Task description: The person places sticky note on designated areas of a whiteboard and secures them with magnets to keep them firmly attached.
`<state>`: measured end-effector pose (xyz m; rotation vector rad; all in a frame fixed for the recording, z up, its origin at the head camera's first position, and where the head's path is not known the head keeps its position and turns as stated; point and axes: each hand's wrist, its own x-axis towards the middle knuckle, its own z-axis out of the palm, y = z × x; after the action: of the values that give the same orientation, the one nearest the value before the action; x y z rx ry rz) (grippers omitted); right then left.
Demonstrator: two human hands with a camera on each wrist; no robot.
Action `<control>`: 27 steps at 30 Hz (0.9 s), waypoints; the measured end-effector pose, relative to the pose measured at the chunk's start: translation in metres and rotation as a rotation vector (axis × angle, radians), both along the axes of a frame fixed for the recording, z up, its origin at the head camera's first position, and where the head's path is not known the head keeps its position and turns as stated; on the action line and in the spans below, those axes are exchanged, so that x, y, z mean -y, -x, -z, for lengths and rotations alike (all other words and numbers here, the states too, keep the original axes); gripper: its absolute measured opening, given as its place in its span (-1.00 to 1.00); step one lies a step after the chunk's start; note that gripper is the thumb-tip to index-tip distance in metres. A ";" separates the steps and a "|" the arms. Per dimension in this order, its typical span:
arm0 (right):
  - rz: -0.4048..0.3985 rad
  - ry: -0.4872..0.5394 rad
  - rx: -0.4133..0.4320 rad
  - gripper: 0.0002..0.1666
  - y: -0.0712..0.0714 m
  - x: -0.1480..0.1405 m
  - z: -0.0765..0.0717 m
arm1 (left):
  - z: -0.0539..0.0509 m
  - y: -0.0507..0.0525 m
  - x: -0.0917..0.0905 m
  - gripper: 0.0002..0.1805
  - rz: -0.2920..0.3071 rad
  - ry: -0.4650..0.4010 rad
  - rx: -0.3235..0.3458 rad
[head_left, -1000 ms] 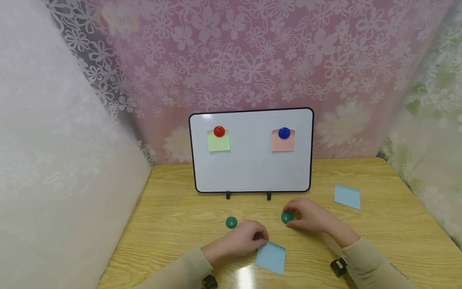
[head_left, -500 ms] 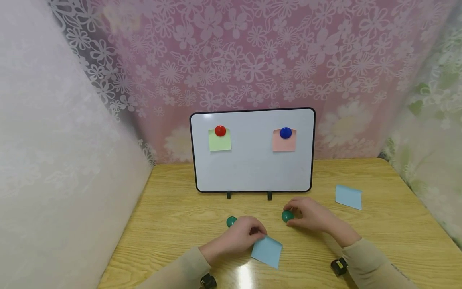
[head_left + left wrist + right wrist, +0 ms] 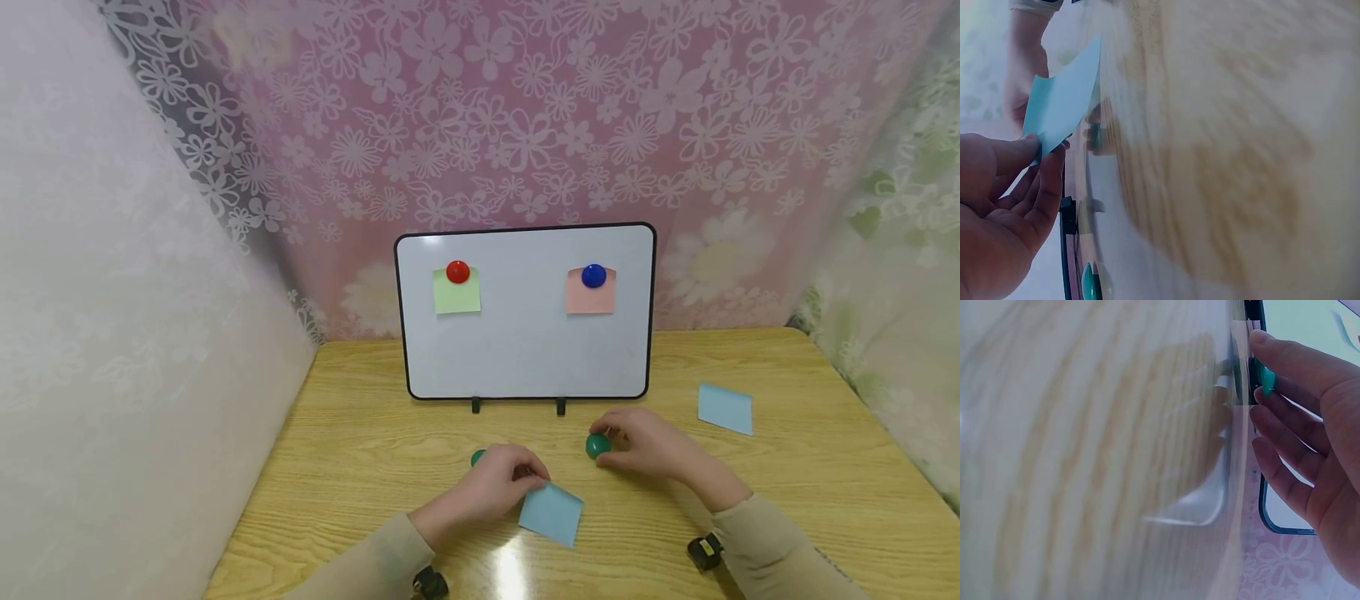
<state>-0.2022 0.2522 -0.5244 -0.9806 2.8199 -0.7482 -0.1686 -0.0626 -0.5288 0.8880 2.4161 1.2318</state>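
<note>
My left hand [image 3: 495, 485] pinches a blue sticky note [image 3: 552, 512] by its upper edge, between thumb and fingers. In the left wrist view the note [image 3: 1063, 100] stands tilted above the tabletop. Partly hidden behind that hand lies a green round magnet [image 3: 477, 457] on the table. My right hand [image 3: 645, 446] holds a second green magnet [image 3: 597, 445] between thumb and fingertips, in front of the whiteboard [image 3: 525, 350]. In the right wrist view this magnet [image 3: 1267, 378] shows between the thumb and index finger, the other fingers loosely bent.
A green note [image 3: 457, 296] under a red magnet [image 3: 457, 272] and a pink note [image 3: 591, 298] under a blue magnet [image 3: 594, 276] hang on the board. Another blue sticky note [image 3: 725, 409] lies at the table's right. Walls with floral curtains stand around the wooden table [image 3: 360, 433].
My left hand has lifted the blue note and moved it slightly up and left, covering part of the loose magnet. The right hand, with its magnet, has risen only slightly.
</note>
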 end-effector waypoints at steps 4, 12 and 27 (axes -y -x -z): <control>0.015 0.005 0.002 -0.55 -0.001 0.001 -0.001 | 0.000 0.000 0.001 -0.91 -0.020 -0.004 0.009; 0.016 0.050 -0.019 -0.56 0.001 0.004 -0.008 | 0.000 0.005 0.005 -0.91 -0.095 -0.041 0.091; 0.026 0.012 -0.012 -0.54 0.002 0.001 -0.015 | -0.005 0.010 0.021 -0.87 -0.226 -0.169 0.090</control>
<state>-0.2040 0.2515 -0.5095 -0.9555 2.8467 -0.7653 -0.1787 -0.0839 -0.5236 0.5989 2.4193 1.5418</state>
